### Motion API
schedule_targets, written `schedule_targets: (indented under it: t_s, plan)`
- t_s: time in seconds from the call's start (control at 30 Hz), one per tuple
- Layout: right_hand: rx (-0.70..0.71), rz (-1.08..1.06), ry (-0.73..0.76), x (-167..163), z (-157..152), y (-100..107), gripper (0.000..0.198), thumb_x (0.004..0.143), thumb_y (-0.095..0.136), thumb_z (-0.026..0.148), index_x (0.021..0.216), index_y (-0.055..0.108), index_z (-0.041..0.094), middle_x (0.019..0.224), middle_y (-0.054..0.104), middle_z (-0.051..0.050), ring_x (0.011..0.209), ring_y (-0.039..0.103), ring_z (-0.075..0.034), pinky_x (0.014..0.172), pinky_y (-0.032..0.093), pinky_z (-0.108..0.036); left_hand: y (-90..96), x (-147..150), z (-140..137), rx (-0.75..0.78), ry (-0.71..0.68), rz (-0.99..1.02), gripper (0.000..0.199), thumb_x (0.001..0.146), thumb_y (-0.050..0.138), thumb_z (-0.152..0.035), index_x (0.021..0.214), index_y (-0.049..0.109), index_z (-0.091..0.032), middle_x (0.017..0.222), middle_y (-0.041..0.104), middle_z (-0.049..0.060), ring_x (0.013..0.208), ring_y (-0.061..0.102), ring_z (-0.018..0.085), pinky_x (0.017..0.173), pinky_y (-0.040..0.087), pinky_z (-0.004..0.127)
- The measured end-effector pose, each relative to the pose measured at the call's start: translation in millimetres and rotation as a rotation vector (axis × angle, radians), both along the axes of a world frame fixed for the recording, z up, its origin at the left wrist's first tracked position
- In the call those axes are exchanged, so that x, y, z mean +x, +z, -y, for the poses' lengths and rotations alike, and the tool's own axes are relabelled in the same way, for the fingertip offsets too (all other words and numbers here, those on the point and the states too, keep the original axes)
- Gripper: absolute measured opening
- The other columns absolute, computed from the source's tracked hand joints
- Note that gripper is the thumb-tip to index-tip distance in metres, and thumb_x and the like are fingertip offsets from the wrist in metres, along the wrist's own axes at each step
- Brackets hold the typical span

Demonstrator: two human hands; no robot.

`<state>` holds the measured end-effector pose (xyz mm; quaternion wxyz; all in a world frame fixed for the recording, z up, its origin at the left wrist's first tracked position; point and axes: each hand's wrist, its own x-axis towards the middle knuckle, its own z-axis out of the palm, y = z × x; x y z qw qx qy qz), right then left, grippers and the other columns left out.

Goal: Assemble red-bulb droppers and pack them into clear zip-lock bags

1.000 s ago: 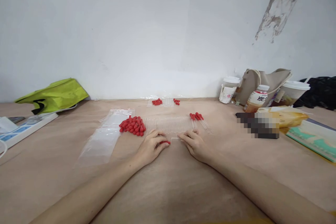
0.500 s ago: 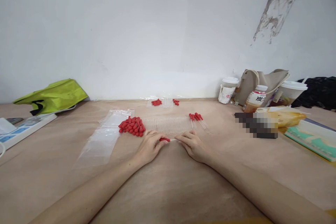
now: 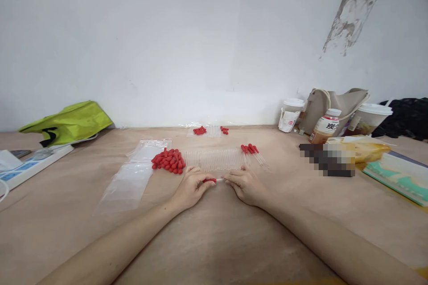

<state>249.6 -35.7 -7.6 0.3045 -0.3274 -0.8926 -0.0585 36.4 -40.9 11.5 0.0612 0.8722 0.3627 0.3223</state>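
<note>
Between finger and thumb, my left hand [image 3: 193, 188] pinches a red rubber dropper bulb [image 3: 210, 180]. My right hand [image 3: 245, 185] is closed on a thin glass dropper tube [image 3: 220, 180], whose end meets the bulb's mouth; how deep it sits inside I cannot tell. Just beyond my hands lies a row of clear glass tubes [image 3: 217, 159]. A heap of red bulbs [image 3: 169, 161] is left of that row. At its right end, several droppers with red bulbs on glass tubes [image 3: 250, 148] lie together.
Clear plastic bags [image 3: 129, 187] lie flat at the left. Small red pieces [image 3: 199, 130] rest by the wall. A power strip [image 3: 36, 167] and lime-green bag [image 3: 72, 122] are far left. A lidded cup [image 3: 290, 116], bottle [image 3: 325, 127] and beige bag [image 3: 344, 102] stand at the right.
Both hands stay almost in place, the bulb and tube still held end to end. The camera view has shifted very slightly.
</note>
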Motion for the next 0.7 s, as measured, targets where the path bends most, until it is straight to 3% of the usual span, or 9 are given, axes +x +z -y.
schedule_targets:
  t_s: [0.3, 0.7]
  plan:
    - [0.129, 0.061, -0.031, -4, 5, -1, 0.021, 0.083, 0.04, 0.012, 0.081, 0.06, 0.017, 0.067, 0.061, -0.001, 0.058, 0.047, -0.01, 0.066, 0.022, -0.029, 1.7, 1, 4, 0.038, -0.024, -0.045, 0.015, 0.084, 0.049, -0.029, 0.081, 0.063, -0.022, 0.071, 0.066, -0.001, 0.07, 0.054, 0.015, 0.079, 0.029, 0.034]
    - [0.132, 0.085, -0.049, -12, 7, 2, 0.019, 0.082, 0.043, 0.014, 0.072, 0.059, 0.016, 0.064, 0.06, 0.0, 0.055, 0.043, -0.009, 0.065, 0.021, -0.029, -3.5, 0, -1, 0.057, -0.028, -0.066, 0.013, 0.082, 0.052, -0.029, 0.084, 0.063, -0.021, 0.071, 0.065, 0.001, 0.07, 0.055, 0.016, 0.079, 0.03, 0.034]
